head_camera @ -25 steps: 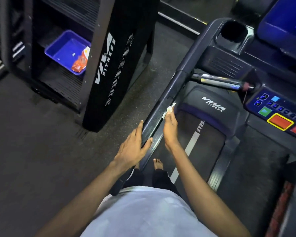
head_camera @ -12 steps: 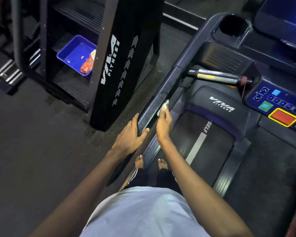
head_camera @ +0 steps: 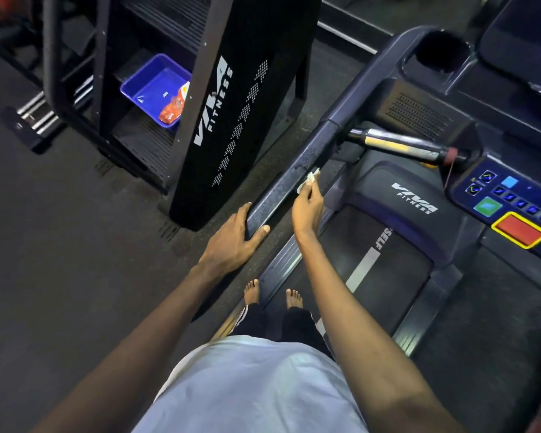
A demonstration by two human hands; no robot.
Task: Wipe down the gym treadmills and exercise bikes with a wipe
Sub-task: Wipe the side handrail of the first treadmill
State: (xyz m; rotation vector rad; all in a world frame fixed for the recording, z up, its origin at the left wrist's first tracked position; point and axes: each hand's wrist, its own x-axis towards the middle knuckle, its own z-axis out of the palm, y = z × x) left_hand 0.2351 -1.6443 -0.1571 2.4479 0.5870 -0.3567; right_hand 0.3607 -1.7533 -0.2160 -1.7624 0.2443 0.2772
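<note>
the right hand (head_camera: 306,204) is pinching a soft, limp wipe (head_camera: 308,180) against the rigid handrail (head_camera: 297,173), which the left hand (head_camera: 235,242) is gripping nearer the body.

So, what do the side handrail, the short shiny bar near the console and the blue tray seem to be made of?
The side handrail: dark, matte, grainy skin, probably plastic or rubber coating. The short bar: polished metal, likely chrome or steel; it shows bright reflections. The blue tray: glossy moulded plastic, by its even colour and rounded rim.
</note>
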